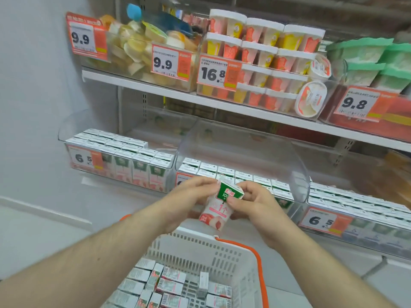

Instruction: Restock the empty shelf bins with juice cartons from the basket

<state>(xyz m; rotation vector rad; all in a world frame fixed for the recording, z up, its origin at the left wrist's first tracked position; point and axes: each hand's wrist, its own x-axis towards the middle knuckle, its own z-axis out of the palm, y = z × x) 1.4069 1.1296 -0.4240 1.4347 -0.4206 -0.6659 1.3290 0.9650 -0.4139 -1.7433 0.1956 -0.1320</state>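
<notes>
Green-and-pink juice carton (219, 204) held tilted between both hands, above the far rim of the white slatted plastic basket (200, 247). Left hand (189, 197) grips its left side; right hand (251, 204) pinches its top and right edge. Just behind, the clear plastic middle bin (242, 152) holds carton rows. More cartons (155, 283) lie in the basket. Orange 6.5 price tag (323, 221) to the right.

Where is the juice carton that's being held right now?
In the head view, centre frame: the juice carton is gripped by the left hand and right hand, above the basket, before the middle shelf bin.
</notes>
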